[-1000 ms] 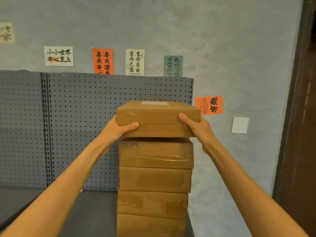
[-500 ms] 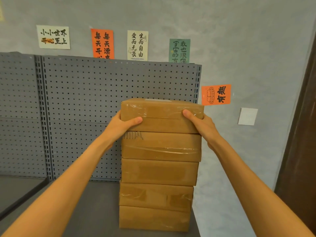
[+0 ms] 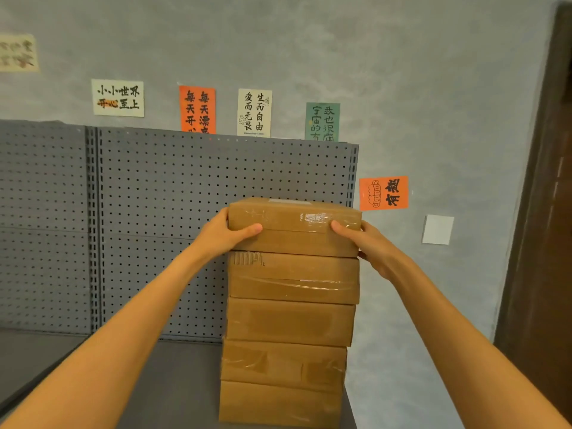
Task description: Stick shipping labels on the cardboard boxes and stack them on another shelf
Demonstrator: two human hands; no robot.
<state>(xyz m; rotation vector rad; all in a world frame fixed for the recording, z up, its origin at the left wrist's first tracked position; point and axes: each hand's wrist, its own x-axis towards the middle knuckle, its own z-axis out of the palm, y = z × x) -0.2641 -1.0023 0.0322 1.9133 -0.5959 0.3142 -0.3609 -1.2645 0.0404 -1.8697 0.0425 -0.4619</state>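
Since the earlier frame, both hands remain clamped on the top cardboard box (image 3: 294,227), now seated on the stack (image 3: 288,329). Left hand (image 3: 226,232) and right hand (image 3: 368,243) grip its short ends, thumbs across the front; its long axis runs left-right. Brown corrugated card under glossy tape, white label (image 3: 289,201) on top, stacked on a grey shelf (image 3: 173,382) before perforated pegboard (image 3: 185,212).
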